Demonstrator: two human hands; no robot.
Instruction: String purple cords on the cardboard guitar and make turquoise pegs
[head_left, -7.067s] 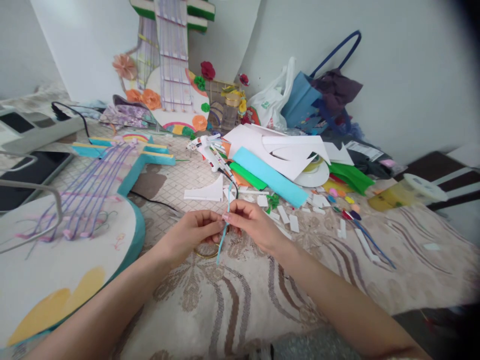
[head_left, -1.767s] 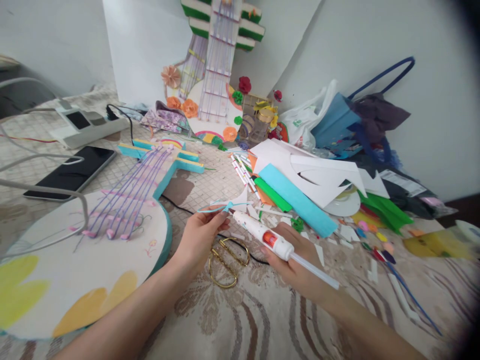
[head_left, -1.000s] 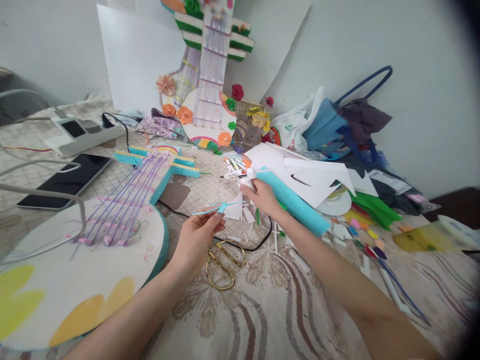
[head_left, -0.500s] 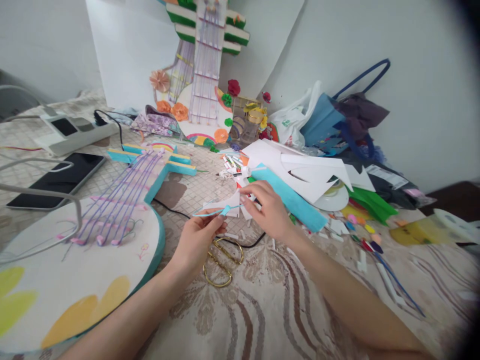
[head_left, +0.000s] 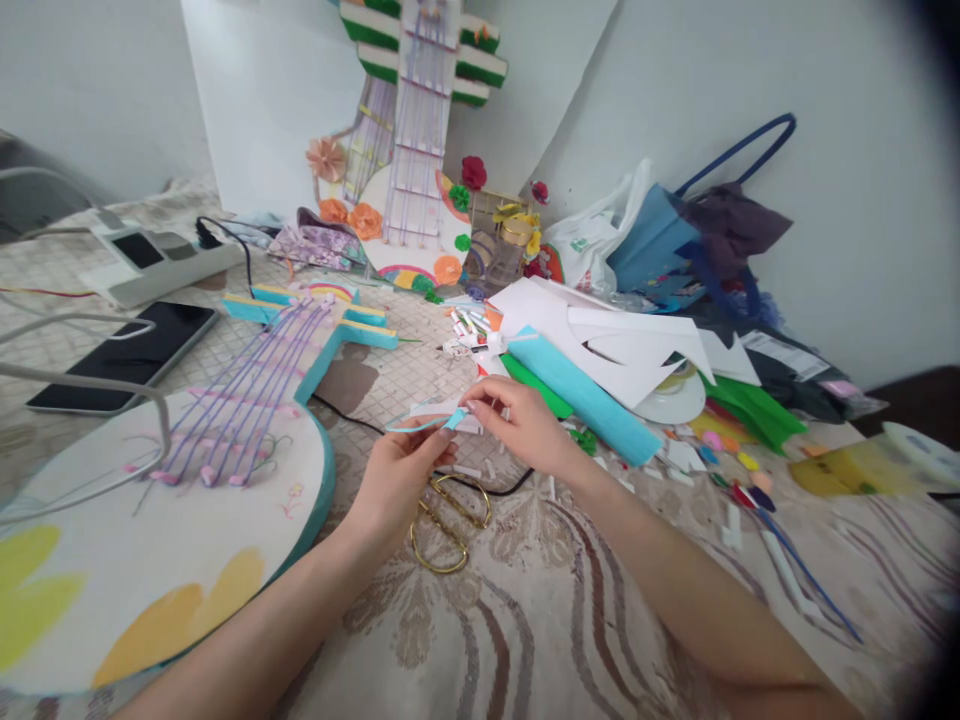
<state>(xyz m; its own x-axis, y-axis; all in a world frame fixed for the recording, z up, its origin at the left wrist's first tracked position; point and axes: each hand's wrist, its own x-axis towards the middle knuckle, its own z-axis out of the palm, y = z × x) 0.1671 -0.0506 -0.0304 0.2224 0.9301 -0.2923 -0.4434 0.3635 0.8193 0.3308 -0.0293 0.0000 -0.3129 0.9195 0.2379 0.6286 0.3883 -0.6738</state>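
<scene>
Between thumb and fingers, my left hand (head_left: pixel 405 475) pinches a narrow light blue paper strip (head_left: pixel 456 418), whose thin tail sticks out to the left. My right hand (head_left: pixel 525 425) has its fingertips closed at the strip's upper right end, close to the left fingertips. Just under both hands, gold-handled scissors (head_left: pixel 439 540) lie on the patterned cloth, their blades partly hidden by my left hand. Behind the fingers is a piece of white paper (head_left: pixel 431 409), partly covered.
A decorated cardboard guitar (head_left: pixel 247 560) with purple strings lies at left, beside a phone (head_left: pixel 127 355) and a power strip (head_left: pixel 161 260). Another guitar (head_left: pixel 420 190) stands at the back. Blue crepe paper (head_left: pixel 589 395), white cutouts (head_left: pixel 637 350) and scraps lie at right.
My right hand has moved left and slightly down, bringing its fingertips from the strip's stretched-out thin end to the part beside my left fingers. The camera view has shifted slightly.
</scene>
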